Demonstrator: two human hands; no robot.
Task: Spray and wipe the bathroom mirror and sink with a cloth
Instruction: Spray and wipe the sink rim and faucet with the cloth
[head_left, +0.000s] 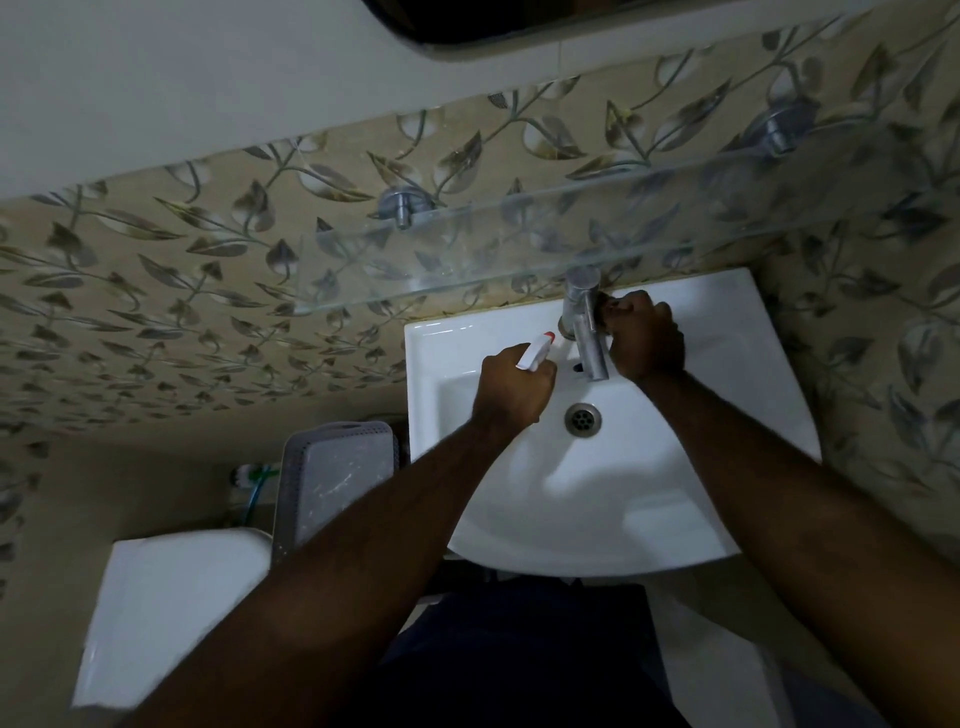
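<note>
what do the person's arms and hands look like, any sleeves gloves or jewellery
Both forearms are bare right down to the bottom edge of the frame, so no sleeves show. The left hand and right hand wear no gloves. No watch, bracelet or ring is visible, though the dim light and curled fingers hide some detail. Dark clothing shows lower down between the arms.

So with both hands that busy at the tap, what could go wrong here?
The glass shelf juts out just above the tap; lifting the right hand quickly could knock it. That hand seems to press a dark cloth against the tap, so it might nudge the lever and start water. The left hand holds the spray bottle over the sink; a loose grip could drop it into the basin.
</note>
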